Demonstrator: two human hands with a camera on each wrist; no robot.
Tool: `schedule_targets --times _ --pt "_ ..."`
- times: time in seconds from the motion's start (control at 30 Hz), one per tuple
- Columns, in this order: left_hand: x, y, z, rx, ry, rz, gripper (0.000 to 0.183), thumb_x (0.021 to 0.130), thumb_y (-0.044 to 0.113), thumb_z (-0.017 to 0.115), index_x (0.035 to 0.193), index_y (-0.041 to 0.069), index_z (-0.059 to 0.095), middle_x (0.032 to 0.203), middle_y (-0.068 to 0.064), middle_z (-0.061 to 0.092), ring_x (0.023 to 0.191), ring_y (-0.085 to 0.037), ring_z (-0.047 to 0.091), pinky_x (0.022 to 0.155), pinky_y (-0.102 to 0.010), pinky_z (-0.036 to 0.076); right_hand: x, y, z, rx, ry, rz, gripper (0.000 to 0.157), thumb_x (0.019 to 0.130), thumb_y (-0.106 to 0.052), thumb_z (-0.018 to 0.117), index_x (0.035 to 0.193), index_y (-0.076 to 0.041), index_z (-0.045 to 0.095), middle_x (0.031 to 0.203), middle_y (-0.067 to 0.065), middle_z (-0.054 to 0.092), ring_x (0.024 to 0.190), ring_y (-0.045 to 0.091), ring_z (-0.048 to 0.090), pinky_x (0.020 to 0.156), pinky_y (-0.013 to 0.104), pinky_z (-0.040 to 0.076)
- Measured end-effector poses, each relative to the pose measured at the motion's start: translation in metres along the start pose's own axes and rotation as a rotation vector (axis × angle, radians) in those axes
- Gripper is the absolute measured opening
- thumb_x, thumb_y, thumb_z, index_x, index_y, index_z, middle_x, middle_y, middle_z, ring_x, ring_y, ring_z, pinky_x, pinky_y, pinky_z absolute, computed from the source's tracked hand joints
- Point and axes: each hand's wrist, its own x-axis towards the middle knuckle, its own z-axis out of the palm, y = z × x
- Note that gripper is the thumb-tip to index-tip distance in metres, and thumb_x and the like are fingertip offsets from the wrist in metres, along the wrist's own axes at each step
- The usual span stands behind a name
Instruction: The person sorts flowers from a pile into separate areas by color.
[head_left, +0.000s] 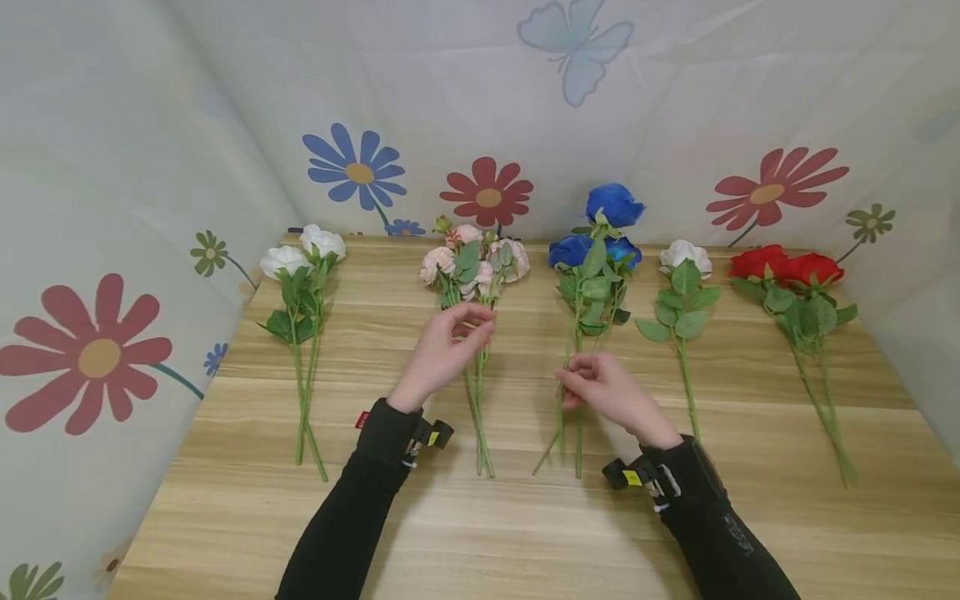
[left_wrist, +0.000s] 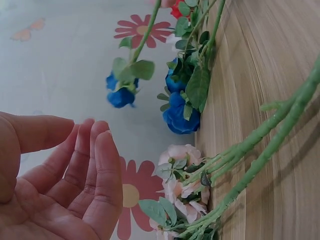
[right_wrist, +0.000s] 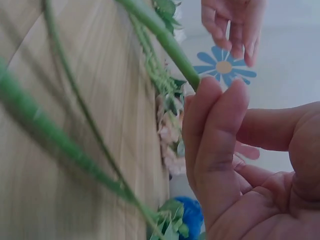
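Note:
My right hand [head_left: 603,387] pinches the green stem of a blue rose [head_left: 615,204] between thumb and fingers. In the left wrist view that rose [left_wrist: 121,95] hangs apart from the other blue roses [left_wrist: 181,115], which lie on the table. The right wrist view shows the pinched stem [right_wrist: 167,45] entering between the fingertips. My left hand [head_left: 448,346] is above the stems of the pale pink flowers [head_left: 480,262], holding nothing. Its fingers [left_wrist: 102,165] are loosely bent, with the thumb near them.
White roses [head_left: 322,242] lie at the left of the wooden table [head_left: 225,500]. A single white rose [head_left: 686,257] and red roses [head_left: 813,268] lie to the right. A flower-printed curtain [head_left: 450,100] hangs behind and beside the table.

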Motion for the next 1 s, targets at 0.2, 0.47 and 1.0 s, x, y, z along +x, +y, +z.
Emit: schedule_targets --times 0.2,0.47,1.0 --pt "-0.001 0.002 -0.002 0.042 0.012 -0.007 0.02 0.102 0.018 0.061 0.116 0.008 0.068 0.111 -0.012 0.071 0.095 -0.024 0.068 0.081 -0.032 0.054 -0.003 0.008 -0.007 -0.035 0.001 0.062 0.025 0.104 -0.013 0.054 0.098 0.009 0.064 0.068 0.001 0.069 0.071 0.023 0.073 0.073 0.025 0.055" --pt "-0.001 0.002 -0.003 0.071 0.006 -0.013 0.019 0.102 0.019 0.061 0.114 0.008 0.069 0.11 -0.012 0.071 0.096 -0.025 0.068 0.082 -0.032 0.054 0.0 0.014 -0.006 -0.098 0.015 0.111 0.025 0.103 -0.012 0.055 0.093 0.007 0.067 0.068 0.003 0.069 0.067 0.018 0.072 0.073 0.022 0.051" --pt "0.0 -0.001 -0.004 0.097 -0.001 -0.003 0.018 0.102 0.02 0.061 0.113 0.009 0.07 0.109 -0.011 0.072 0.096 -0.024 0.067 0.084 -0.034 0.054 0.0 0.014 -0.003 -0.131 -0.014 0.156 0.025 0.099 -0.012 0.06 0.089 0.008 0.071 0.068 0.005 0.072 0.063 0.009 0.068 0.066 0.027 0.058"
